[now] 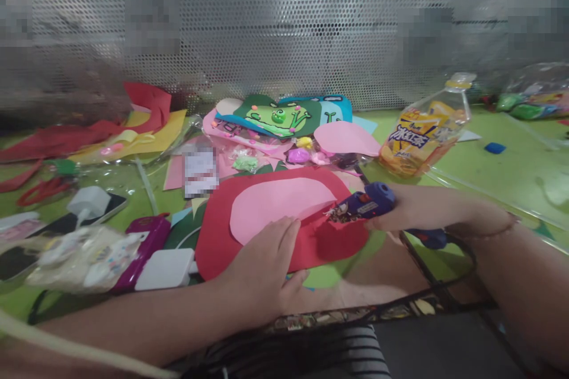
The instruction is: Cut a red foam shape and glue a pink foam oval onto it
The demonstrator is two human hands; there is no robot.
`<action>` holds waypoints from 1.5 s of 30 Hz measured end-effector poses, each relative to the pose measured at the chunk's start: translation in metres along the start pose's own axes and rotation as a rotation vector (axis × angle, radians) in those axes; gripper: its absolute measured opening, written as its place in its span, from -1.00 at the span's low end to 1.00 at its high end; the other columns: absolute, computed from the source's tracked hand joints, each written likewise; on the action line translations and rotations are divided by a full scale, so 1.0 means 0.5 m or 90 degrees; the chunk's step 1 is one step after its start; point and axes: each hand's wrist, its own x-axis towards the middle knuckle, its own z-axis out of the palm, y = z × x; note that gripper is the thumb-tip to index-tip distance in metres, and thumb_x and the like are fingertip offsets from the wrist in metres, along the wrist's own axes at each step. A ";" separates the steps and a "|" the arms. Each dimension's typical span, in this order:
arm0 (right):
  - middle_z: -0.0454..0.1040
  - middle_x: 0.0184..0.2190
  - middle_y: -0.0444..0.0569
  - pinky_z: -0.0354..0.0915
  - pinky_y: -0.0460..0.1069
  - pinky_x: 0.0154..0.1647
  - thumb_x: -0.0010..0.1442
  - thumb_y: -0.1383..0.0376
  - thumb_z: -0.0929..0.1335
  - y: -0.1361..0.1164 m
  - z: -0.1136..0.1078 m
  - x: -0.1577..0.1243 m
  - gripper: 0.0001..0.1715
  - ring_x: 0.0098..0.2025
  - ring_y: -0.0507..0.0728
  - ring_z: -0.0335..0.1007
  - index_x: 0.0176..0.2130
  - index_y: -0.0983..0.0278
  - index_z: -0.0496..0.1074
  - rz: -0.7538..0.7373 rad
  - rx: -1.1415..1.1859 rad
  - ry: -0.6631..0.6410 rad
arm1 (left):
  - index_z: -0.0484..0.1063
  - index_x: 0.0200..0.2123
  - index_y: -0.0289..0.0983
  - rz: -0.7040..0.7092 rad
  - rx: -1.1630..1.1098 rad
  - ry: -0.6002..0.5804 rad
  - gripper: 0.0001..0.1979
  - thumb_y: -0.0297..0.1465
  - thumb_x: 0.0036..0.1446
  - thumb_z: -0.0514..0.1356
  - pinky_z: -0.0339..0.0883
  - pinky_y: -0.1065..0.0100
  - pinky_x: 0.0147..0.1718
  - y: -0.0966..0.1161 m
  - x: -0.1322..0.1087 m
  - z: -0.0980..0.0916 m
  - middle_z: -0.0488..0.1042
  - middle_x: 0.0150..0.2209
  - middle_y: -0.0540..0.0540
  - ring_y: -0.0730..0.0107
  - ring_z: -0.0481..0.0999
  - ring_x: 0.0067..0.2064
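Observation:
A pink rounded paper [267,204] lies on a larger red paper [217,249] in front of me. My left hand [255,269] rests flat on both sheets, fingers together and stretched out. In my right hand [406,204] is a blue hot glue gun [368,201], its handle showing below my fingers. The gun's nozzle is at the right edge of the pink paper, over the red; whether it touches cannot be made out. That edge of the pink paper looks slightly lifted. Green paper [329,275] sticks out from under the red sheet.
A plastic bottle [422,130] holding wrappers stands back right. Decorated paper cutouts [284,115] and clay packets [297,156] lie behind the red sheet. At left are a purple power bank [144,243], a white charger [164,268], red scissors [44,189] and red paper [80,136]. A perforated metal panel [284,23] closes off the back.

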 end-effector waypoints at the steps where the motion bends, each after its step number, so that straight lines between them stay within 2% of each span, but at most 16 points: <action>1: 0.50 -0.51 -0.15 0.34 -0.08 -0.52 -0.05 0.23 0.39 0.001 -0.001 0.003 -0.80 -0.50 0.07 0.36 -0.33 0.17 0.56 0.030 -0.001 -0.014 | 0.02 0.21 -0.51 0.001 0.004 -0.001 -0.35 -0.22 0.16 0.01 0.10 0.01 0.13 0.000 -0.001 0.000 0.12 0.21 -0.42 -0.02 0.11 0.23; 3: 0.48 -0.51 -0.12 0.33 -0.09 -0.49 -0.04 0.19 0.39 0.002 -0.006 0.006 -0.81 -0.48 0.06 0.35 -0.39 0.23 0.53 0.073 0.011 -0.031 | 0.02 0.21 -0.52 0.001 0.008 0.001 -0.35 -0.22 0.16 0.01 0.09 0.02 0.14 -0.001 -0.001 0.001 0.11 0.22 -0.42 -0.03 0.10 0.23; 5: 0.44 -0.53 -0.10 0.31 -0.08 -0.49 -0.04 0.14 0.40 0.004 -0.012 0.004 -0.78 -0.48 0.05 0.33 -0.48 0.26 0.49 0.077 0.048 -0.004 | 0.04 0.20 -0.51 -0.001 0.011 0.002 -0.36 -0.22 0.16 0.02 0.08 0.03 0.14 0.000 -0.002 0.000 0.12 0.22 -0.40 -0.02 0.11 0.23; 7: 0.40 -0.55 -0.09 0.26 -0.07 -0.53 -0.07 0.10 0.40 0.004 -0.019 0.000 -0.74 -0.49 0.06 0.29 -0.53 0.25 0.44 0.049 0.116 0.059 | 0.08 0.19 -0.49 0.003 0.017 0.002 -0.40 -0.24 0.16 0.02 0.07 0.04 0.15 0.002 -0.001 -0.002 0.13 0.21 -0.39 0.00 0.11 0.23; 10: 0.38 -0.52 -0.07 0.21 -0.06 -0.56 -0.12 0.09 0.39 0.004 -0.018 0.003 -0.76 -0.50 0.07 0.24 -0.49 0.21 0.40 -0.038 0.246 0.160 | 0.16 0.14 -0.49 0.043 0.046 0.016 -0.48 -0.26 0.21 -0.02 0.04 0.02 0.16 0.003 -0.001 -0.003 0.15 0.20 -0.41 -0.02 0.10 0.23; 15: 0.41 -0.45 -0.06 0.27 -0.02 -0.44 -0.06 0.16 0.36 0.016 0.006 0.042 -0.80 -0.50 0.05 0.27 -0.40 0.22 0.37 -0.096 0.382 0.255 | 0.34 -0.04 -0.35 0.157 0.051 0.030 -0.69 -0.36 0.26 -0.06 -0.07 -0.13 0.16 0.001 -0.004 -0.003 0.27 0.14 -0.27 -0.03 0.12 0.22; 17: 0.44 -0.44 -0.05 0.31 0.01 -0.33 -0.06 0.19 0.36 0.027 0.019 0.060 -0.81 -0.41 0.09 0.36 -0.39 0.24 0.38 -0.103 0.424 0.235 | 0.33 -0.04 -0.34 0.164 0.022 0.013 -0.71 -0.35 0.25 -0.02 -0.07 -0.13 0.16 -0.001 -0.006 -0.004 0.26 0.16 -0.25 -0.01 0.08 0.24; 19: 0.49 -0.41 -0.01 0.33 0.03 -0.27 -0.03 0.20 0.35 0.037 0.034 0.075 -0.82 -0.35 0.14 0.42 -0.40 0.26 0.40 -0.119 0.461 0.164 | 0.31 -0.01 -0.37 0.164 -0.009 -0.006 -0.68 -0.34 0.23 0.02 -0.06 -0.07 0.18 -0.001 -0.006 -0.004 0.24 0.16 -0.29 0.03 0.06 0.26; 22: 0.52 -0.39 0.03 0.34 0.05 -0.21 0.01 0.18 0.32 0.043 0.058 0.092 -0.79 -0.33 0.16 0.45 -0.42 0.29 0.42 -0.140 0.522 0.079 | 0.27 0.04 -0.40 0.150 -0.030 -0.022 -0.62 -0.31 0.21 0.05 -0.02 -0.02 0.18 -0.001 -0.005 -0.006 0.24 0.17 -0.31 0.04 0.10 0.24; 26: 0.54 -0.43 0.02 0.35 0.04 -0.20 0.00 0.21 0.34 0.038 0.084 0.110 -0.78 -0.35 0.16 0.47 -0.43 0.33 0.46 -0.162 0.536 0.022 | 0.28 0.05 -0.43 0.142 -0.028 -0.041 -0.60 -0.32 0.21 0.05 0.02 0.01 0.18 0.003 -0.001 -0.013 0.24 0.16 -0.32 0.02 0.16 0.21; 29: 0.54 -0.47 0.01 0.35 -0.03 -0.30 -0.01 0.29 0.36 0.038 0.089 0.119 -0.83 -0.41 0.11 0.46 -0.43 0.38 0.48 -0.142 0.514 0.010 | 0.28 0.04 -0.45 0.159 -0.005 -0.049 -0.60 -0.32 0.22 0.03 0.02 0.01 0.18 0.007 0.000 -0.020 0.24 0.17 -0.32 0.01 0.12 0.23; 33: 0.55 -0.43 0.03 0.33 -0.07 -0.38 0.05 0.27 0.31 0.057 0.082 0.126 -0.78 -0.42 0.09 0.46 -0.39 0.38 0.49 -0.152 0.569 0.007 | 0.28 0.05 -0.44 0.157 0.002 -0.054 -0.59 -0.31 0.23 0.02 0.01 0.03 0.19 0.006 0.000 -0.019 0.19 0.20 -0.31 0.03 0.07 0.26; 36: 0.55 -0.40 0.04 0.34 -0.04 -0.35 0.06 0.22 0.30 0.069 0.076 0.131 -0.73 -0.38 0.11 0.47 -0.37 0.36 0.49 -0.190 0.606 0.034 | 0.27 0.06 -0.45 0.152 -0.018 -0.048 -0.58 -0.30 0.22 0.03 0.01 0.03 0.19 0.001 0.000 -0.013 0.15 0.22 -0.32 0.03 0.04 0.27; 39: 0.56 -0.41 0.04 0.36 0.00 -0.29 0.04 0.19 0.32 0.064 0.075 0.131 -0.72 -0.37 0.14 0.47 -0.41 0.35 0.51 -0.183 0.563 0.032 | 0.27 0.06 -0.46 0.162 -0.023 -0.038 -0.58 -0.30 0.23 0.01 0.02 0.01 0.19 -0.001 -0.001 -0.010 0.16 0.21 -0.35 0.02 0.06 0.26; 43: 0.57 -0.43 -0.01 0.36 0.01 -0.19 -0.01 0.19 0.39 0.043 0.081 0.114 -0.79 -0.34 0.14 0.47 -0.44 0.30 0.52 -0.172 0.457 0.078 | 0.27 0.05 -0.46 0.150 -0.031 -0.035 -0.58 -0.31 0.19 0.06 0.09 0.01 0.14 0.002 -0.001 -0.012 0.25 0.15 -0.33 -0.02 0.19 0.19; 45: 0.57 -0.43 -0.04 0.36 0.03 -0.17 -0.03 0.15 0.40 0.037 0.086 0.104 -0.76 -0.31 0.16 0.47 -0.42 0.28 0.53 -0.161 0.438 0.101 | 0.28 0.04 -0.43 0.141 -0.035 -0.024 -0.59 -0.31 0.18 0.07 0.15 0.03 0.10 0.004 -0.001 -0.014 0.31 0.11 -0.31 0.01 0.28 0.12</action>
